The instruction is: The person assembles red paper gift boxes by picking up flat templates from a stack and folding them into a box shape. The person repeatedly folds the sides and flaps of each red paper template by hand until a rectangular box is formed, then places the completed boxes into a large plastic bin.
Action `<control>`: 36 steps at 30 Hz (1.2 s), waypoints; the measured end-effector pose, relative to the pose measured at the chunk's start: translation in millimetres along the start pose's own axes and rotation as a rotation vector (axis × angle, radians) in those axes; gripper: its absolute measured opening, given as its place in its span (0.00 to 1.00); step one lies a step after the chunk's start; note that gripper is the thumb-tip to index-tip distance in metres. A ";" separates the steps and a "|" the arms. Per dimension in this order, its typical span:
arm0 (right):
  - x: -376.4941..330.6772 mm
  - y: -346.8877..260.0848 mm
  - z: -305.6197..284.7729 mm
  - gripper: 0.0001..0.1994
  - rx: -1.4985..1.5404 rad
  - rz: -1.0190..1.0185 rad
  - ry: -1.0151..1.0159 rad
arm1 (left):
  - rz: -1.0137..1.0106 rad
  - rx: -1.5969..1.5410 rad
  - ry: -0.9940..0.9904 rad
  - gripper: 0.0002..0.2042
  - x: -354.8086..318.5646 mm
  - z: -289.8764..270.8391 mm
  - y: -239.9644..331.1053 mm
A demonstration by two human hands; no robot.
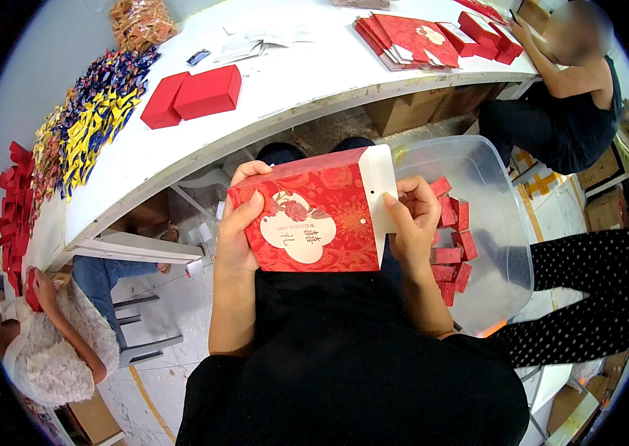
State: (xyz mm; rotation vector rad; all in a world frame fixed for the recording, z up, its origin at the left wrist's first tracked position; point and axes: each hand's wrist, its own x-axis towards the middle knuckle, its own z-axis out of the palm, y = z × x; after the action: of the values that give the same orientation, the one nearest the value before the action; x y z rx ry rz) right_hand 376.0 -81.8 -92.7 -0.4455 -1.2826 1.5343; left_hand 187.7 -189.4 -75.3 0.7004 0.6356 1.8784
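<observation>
So I've got this flat red gift box (314, 219) up in front of my lap, held between both hands. My left hand (236, 223) is wrapped around its left edge, thumb lying across the printed red face and the other fingers curled behind where I can't see them. My right hand (412, 223) is on the opposite side, pinching the white flap (378, 189) that sticks out along the box's right edge, thumb on top and fingers bent behind it. The box sits tilted, its left end a bit lower than the flap end.

Just right of the box, past my right hand, is a clear plastic bin (496, 223) with a bunch of small red pieces (452, 249) piled inside. Above the box runs the white table (292, 82), with two closed red boxes (194, 95) up and to the left, and a long heap of wrapped candies (88, 123) further left of those. A stack of flat red boxes (411, 39) lies on the table above the box, slightly right.
</observation>
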 end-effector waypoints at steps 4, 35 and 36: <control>-0.9 -1.8 5.6 0.04 -0.024 -0.033 0.049 | 0.007 0.002 0.004 0.18 -0.9 1.7 -0.6; -3.5 3.2 20.3 0.07 -0.194 -0.298 0.138 | 0.024 0.076 -0.011 0.19 -7.0 -6.2 3.0; -1.5 5.8 15.4 0.08 -0.202 -0.348 0.085 | 0.020 0.076 0.023 0.19 -7.8 -5.6 4.7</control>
State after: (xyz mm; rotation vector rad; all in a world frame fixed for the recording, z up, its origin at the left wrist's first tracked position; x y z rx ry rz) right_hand 361.7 -90.0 -92.8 -0.3874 -1.3738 1.0911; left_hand 183.5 -199.0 -77.4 0.7375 0.7203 1.8915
